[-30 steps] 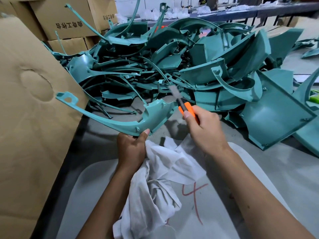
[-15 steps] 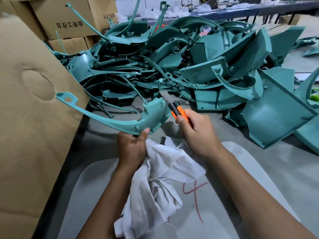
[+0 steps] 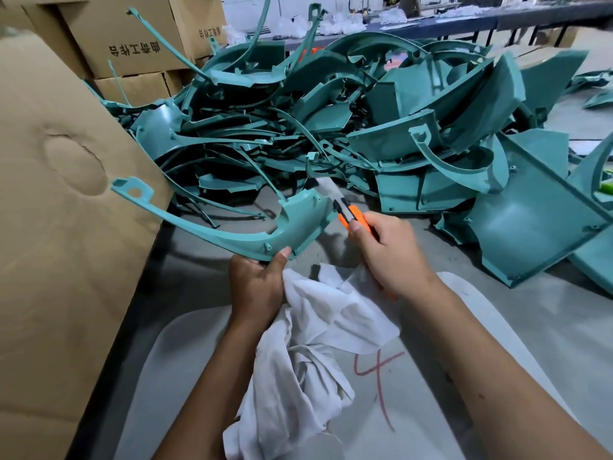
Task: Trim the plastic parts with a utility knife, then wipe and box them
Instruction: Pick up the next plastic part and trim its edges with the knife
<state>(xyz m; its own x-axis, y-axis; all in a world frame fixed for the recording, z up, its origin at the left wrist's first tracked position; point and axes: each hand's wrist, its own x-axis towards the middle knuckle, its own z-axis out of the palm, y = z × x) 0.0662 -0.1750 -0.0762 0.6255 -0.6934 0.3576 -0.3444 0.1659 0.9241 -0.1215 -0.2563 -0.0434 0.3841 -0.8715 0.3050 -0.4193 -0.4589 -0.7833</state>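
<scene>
Left hand: we see the left hand (image 3: 257, 283) at the near middle of the table (image 3: 547, 313), back toward the camera, forearm rising from the near edge; its thumb lies on top of the curved plastic part (image 3: 232, 239) and the fingers curl beneath it, clamped on its lower edge.
Cloth: a white cloth (image 3: 318, 353) is bunched under the same hand, against the palm, and trails down toward the near edge between the two forearms.
Right hand: the right hand (image 3: 388, 250) is wrapped around the orange utility knife (image 3: 353, 219), thumb along the handle, forearm coming in from the near right corner.
Knife: we see its blade extended and angled up and to the left, lying against the wide right end of the held part.
Held part: the teal piece arcs from the wide end by the blade out to a thin tip with a looped tab near the table's left edge, raised off the surface.
Pile: a heap of teal parts (image 3: 381, 127) covers the far half of the table.
Left side: a cardboard sheet (image 3: 59, 227) leans along the left edge; we see cardboard boxes (image 3: 132, 38) beyond the far left corner.
Table surface: a pale sheet (image 3: 431, 410) marked with a red 4 lies at the near edge.
</scene>
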